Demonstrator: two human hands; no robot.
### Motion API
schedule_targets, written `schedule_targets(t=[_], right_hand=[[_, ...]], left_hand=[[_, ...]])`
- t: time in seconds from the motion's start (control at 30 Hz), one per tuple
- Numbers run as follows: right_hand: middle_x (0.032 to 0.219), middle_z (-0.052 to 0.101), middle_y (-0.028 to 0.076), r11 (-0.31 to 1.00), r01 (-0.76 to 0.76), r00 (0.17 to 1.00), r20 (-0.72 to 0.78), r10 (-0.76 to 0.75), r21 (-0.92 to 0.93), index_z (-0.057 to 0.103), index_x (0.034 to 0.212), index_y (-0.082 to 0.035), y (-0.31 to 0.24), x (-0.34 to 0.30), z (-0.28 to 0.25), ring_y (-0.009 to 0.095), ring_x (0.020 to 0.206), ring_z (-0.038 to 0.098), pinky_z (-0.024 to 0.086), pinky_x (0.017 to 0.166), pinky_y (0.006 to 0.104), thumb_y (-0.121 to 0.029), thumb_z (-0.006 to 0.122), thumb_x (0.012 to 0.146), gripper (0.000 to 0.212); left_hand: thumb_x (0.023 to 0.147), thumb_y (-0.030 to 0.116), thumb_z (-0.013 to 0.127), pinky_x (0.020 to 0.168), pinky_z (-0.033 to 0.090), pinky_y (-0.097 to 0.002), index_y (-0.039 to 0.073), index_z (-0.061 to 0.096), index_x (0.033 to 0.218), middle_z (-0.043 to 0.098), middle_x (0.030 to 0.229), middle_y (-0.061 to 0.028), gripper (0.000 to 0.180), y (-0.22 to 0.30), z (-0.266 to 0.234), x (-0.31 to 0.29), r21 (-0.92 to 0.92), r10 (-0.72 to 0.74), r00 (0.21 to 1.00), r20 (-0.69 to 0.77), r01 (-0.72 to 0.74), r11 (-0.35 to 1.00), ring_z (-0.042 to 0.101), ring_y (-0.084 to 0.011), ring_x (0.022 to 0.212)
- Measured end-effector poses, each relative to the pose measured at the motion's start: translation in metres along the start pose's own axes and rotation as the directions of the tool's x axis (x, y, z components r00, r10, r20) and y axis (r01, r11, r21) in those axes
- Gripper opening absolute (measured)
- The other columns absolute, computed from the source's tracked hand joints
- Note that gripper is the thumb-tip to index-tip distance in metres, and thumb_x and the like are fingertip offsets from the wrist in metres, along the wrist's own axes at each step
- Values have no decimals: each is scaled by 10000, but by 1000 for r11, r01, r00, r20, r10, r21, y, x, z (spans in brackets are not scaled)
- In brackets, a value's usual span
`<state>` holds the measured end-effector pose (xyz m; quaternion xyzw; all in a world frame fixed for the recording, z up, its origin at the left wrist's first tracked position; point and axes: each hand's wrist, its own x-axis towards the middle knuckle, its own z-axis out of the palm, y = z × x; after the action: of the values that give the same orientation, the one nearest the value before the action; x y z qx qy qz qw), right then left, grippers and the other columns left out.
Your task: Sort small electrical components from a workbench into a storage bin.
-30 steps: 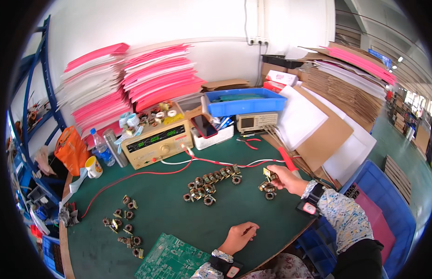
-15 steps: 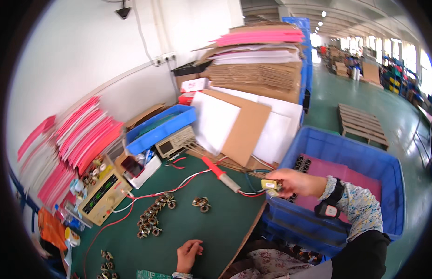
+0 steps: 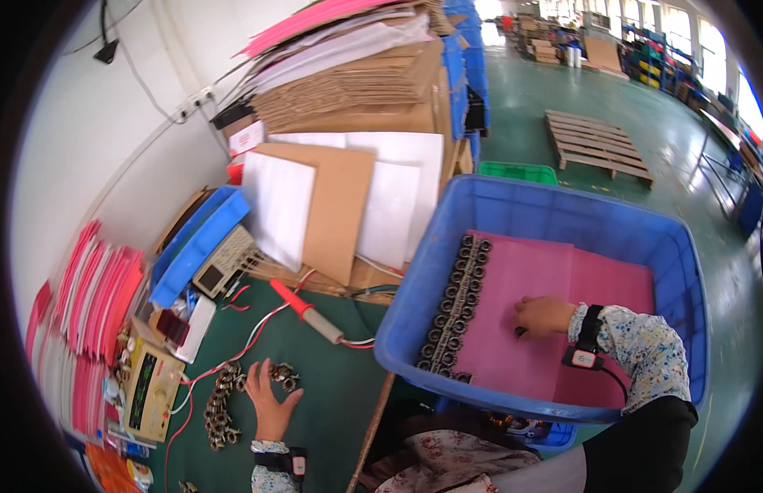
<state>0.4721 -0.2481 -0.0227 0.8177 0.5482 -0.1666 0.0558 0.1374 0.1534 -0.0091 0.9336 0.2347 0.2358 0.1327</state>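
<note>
My right hand (image 3: 546, 316) is inside the large blue plastic bin (image 3: 685, 271), low over a pink sheet (image 3: 521, 271). Its fingers are closed, and a small dark part (image 3: 522, 332) peeks out beneath the fingertips; most of it is hidden. Two rows of ring-shaped wound coils (image 3: 457, 304) line the left side of the sheet. Over the green table, my left hand (image 3: 271, 407) has its fingers spread and holds nothing. It hovers between a curved cluster of coils (image 3: 221, 407) and a smaller coil group (image 3: 284, 375), close to both.
A red-and-grey probe (image 3: 307, 312) with its cables lies near the table's right side. A yellow bench meter (image 3: 151, 393), a blue tray (image 3: 201, 246) and pink sheet stacks (image 3: 94, 304) stand left. Cardboard (image 3: 340, 205) leans at the back. A wooden pallet (image 3: 599, 148) lies on the floor.
My right hand has moved from the bin's near left edge to over the pink sheet; the yellow part it held no longer shows. My left hand has reached forward to the coils and opened. The view turned right.
</note>
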Motion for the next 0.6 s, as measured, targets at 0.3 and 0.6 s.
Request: schedule_targets(t=[0.3,0.6], right_hand=[[986,557,152,928,181,983,-25,-183,327,547,917,-31,-33,18,2,355,958,538,452,796,433,-117,605,757,191],[1008,508,200,782,287,946,-293,-140,553,506,1069,-5,-52,25,49,387,966,523,448,799,440,-86,649,704,400]], left_hand=[[681,65,664,884,357,-429,72,508,1047,420,1137,-144,399,-7,32,22,165,-6,996,86,-9,986,417,-362,1036],[623,-23,603,680,420,-374,27,476,855,480,836,-115,269,-6,15,21,-41,-16,994,109,20,999,513,-299,762]])
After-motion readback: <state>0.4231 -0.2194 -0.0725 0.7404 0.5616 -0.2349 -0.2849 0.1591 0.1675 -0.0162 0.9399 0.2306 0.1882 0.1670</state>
